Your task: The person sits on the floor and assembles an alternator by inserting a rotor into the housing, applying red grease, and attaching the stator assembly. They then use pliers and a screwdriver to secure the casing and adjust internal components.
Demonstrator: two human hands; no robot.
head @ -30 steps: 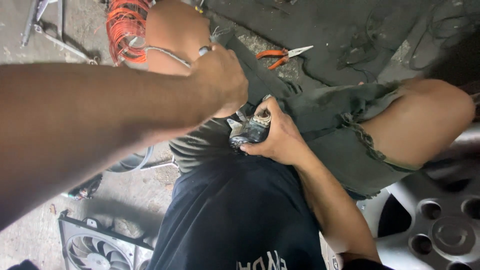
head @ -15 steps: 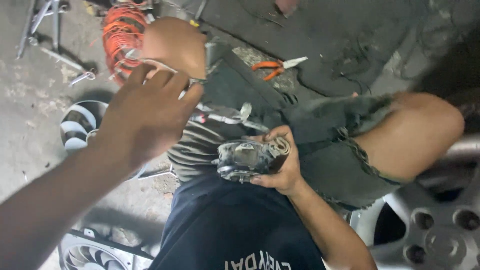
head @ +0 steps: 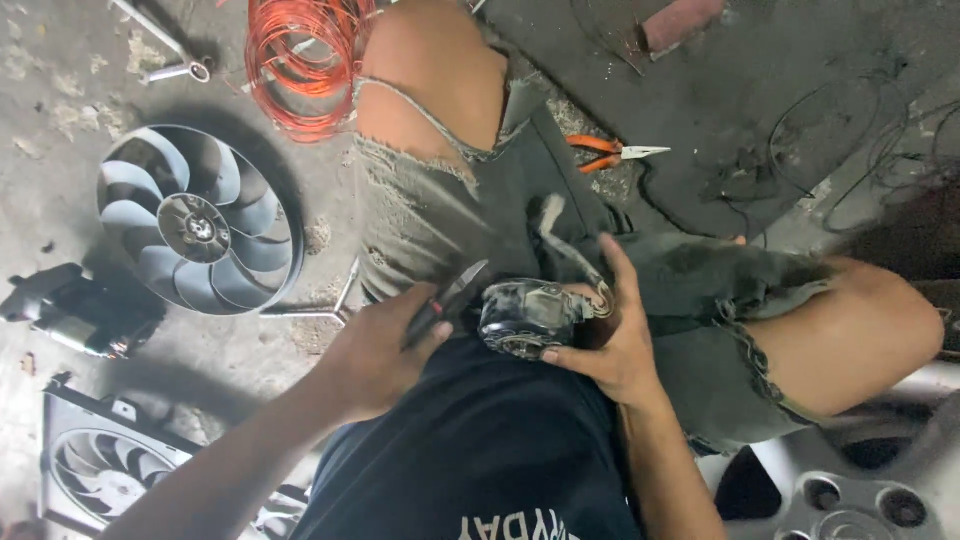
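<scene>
Dirty concrete floor (head: 80, 60) w/ a dark mat (head: 760, 90) at upper right; person sits, knees spread, in torn green shorts (head: 440, 220) and black shirt (head: 470, 450). Motor (head: 525, 318), small, round, grimy dark metal, sits in the lap at frame centre, just above the shirt edge. Its round body lies on its side, long axis approx left-right, one end face toward the left hand; a grey wire stub (head: 560, 235) runs up from it toward the knees. Right hand (head: 610, 345) wraps the motor from the right, thumb under, fingers over the top: firm hold. Left hand (head: 375, 355) is closed on a tool (head: 450, 300) w/ dark handles, kind unclear, prob pliers; tip points up-right, ending just beside the motor's left face, can't tell if touching. Counts: 1 motor, 2 fans, 1 loose pliers, 1 wire coil. Loose fan blade (head: 200, 222), grey, lies flat on the floor left. Second fan in its shroud (head: 105, 470) at bottom left. Black part (head: 70, 310) between them at left edge. Orange wire coil (head: 300, 60) at top by the left knee. Orange-handled pliers (head: 610, 153) on the mat, well apart from hands. Alloy wheel (head: 860, 490) bottom right. Thin rod (head: 345, 295) on the floor by the left thigh. Nothing blocks the motor except the holding fingers.
</scene>
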